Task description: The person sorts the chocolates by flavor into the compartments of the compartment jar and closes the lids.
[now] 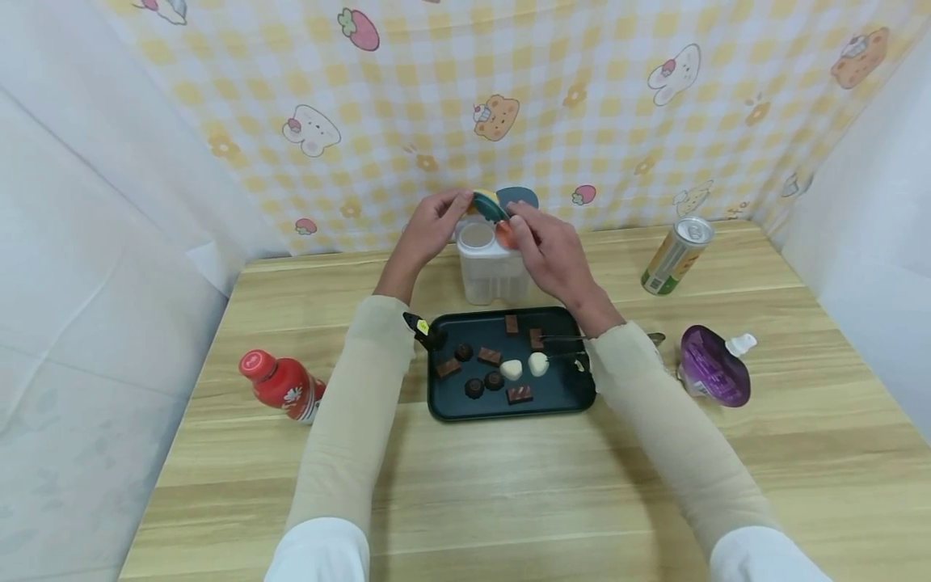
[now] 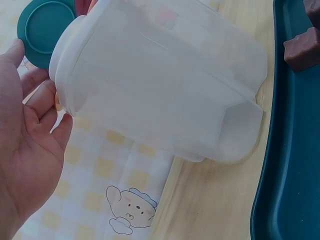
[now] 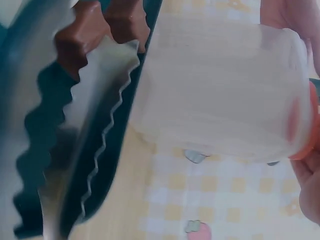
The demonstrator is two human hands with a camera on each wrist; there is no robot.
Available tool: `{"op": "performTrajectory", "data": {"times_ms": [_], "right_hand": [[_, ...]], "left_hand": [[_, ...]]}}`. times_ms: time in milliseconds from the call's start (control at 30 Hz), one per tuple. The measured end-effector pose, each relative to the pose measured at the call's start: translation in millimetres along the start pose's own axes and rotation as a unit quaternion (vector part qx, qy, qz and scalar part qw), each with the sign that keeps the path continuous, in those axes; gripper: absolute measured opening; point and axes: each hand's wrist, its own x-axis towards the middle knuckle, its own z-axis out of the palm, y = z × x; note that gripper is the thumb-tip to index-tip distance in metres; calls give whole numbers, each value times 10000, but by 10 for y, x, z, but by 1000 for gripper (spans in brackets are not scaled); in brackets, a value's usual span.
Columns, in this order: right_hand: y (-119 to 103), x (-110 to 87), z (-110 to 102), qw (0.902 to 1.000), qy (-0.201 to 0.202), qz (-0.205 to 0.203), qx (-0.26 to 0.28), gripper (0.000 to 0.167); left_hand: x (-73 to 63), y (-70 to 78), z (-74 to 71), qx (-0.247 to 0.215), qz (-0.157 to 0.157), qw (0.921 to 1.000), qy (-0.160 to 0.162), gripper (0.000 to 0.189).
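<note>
At the back of the table stands a translucent multi-compartment container (image 1: 487, 275) with coloured lids. One round opening (image 1: 478, 234) is uncovered. Above it is a raised green lid (image 2: 46, 30), tilted, its edge pinched between the thumb and fingers of my left hand (image 1: 432, 226). My right hand (image 1: 549, 246) has its fingers curled at the orange lid (image 1: 505, 234), gripping it from the right side. Parts of the right fingers are hidden. A blue lid (image 1: 518, 196) and a yellow lid (image 1: 486, 194) show behind the hands.
In front is a dark tray (image 1: 451, 408) holding several chocolates (image 1: 489, 356). Metal tongs (image 1: 567, 337) reach over its right part, partly behind the right sleeve. A red bottle (image 1: 284, 388) stands left; a can (image 1: 676, 255) and a purple pouch (image 1: 713, 368) are right. A patterned curtain hangs behind.
</note>
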Motion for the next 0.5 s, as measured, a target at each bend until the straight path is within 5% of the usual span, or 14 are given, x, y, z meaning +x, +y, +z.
{"op": "performTrajectory", "data": {"times_ms": [300, 400, 500], "right_hand": [[-206, -253, -377, 9988, 319, 76, -374, 35], [-222, -388, -479, 9980, -57, 226, -587, 35], [-227, -551, -568, 9906, -875, 538, -898, 32]], "left_hand": [[-3, 11, 8, 150, -130, 9998, 58, 52], [-4, 18, 7, 194, -123, 9997, 89, 52], [2, 25, 2, 216, -122, 9997, 43, 52]]}}
